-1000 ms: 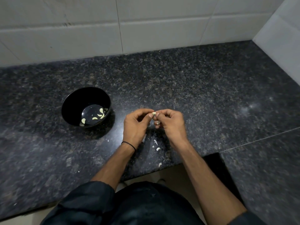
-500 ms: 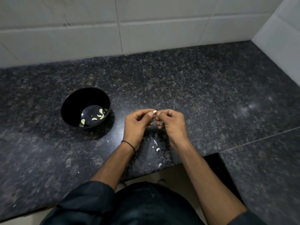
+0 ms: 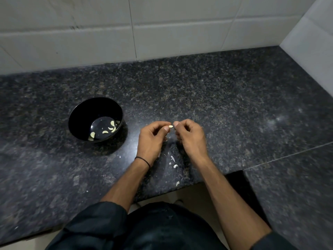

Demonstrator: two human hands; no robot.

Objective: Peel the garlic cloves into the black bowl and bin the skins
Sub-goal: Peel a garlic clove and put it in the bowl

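A small pale garlic clove [image 3: 170,126] is pinched at the fingertips of my left hand [image 3: 151,139], just above the dark granite counter. My right hand [image 3: 191,137] hovers right beside it with curled fingers, its fingertips almost touching the clove; whether it holds any skin is hidden. The black bowl [image 3: 79,115] stands to the left of my hands and holds several peeled cloves [image 3: 106,130]. Bits of white garlic skin [image 3: 173,162] lie on the counter below my hands.
The granite counter [image 3: 225,109] runs back to a white tiled wall [image 3: 162,27], with a second tiled wall at the right. The counter's front edge has a notch near my right forearm. No bin is in view.
My hands have drawn slightly apart, so the clove now shows bare between the fingertips. The bowl has not moved.
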